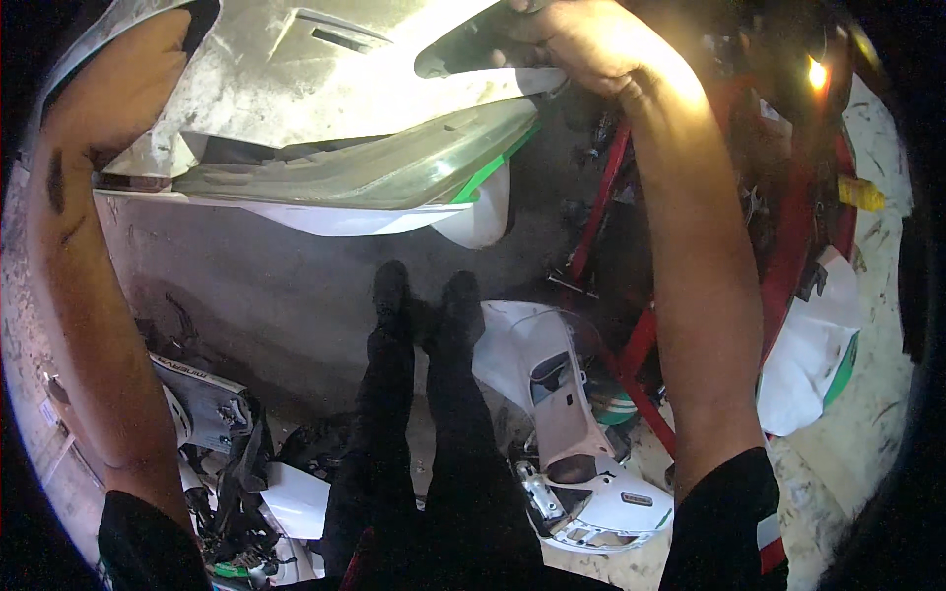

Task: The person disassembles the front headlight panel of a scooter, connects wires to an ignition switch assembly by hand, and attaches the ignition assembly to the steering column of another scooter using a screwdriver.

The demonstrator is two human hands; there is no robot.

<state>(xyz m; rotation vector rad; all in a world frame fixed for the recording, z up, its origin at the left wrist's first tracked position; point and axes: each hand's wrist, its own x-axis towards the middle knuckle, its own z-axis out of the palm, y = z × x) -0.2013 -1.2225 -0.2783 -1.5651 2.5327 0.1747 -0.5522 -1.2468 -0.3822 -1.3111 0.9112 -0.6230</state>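
A dirty white scooter fairing (266, 94) is held up in front of me, across the upper part of the head view. Along its lower edge runs a long cloudy lens (394, 163) with a green strip at its right end. My right hand (581, 39) is closed at the fairing's upper right, its fingers curled by a dark opening and partly in shadow. At the upper left, my left hand (163, 44) reaches behind the fairing's edge, and its fingers are hidden there.
White body panels (567, 433) lie on the floor to the right of my legs. A red metal frame (611, 187) stands on the right, near another white panel (813, 345) and a yellow object (860, 193). Dark wiring and parts (236, 473) are heaped at lower left.
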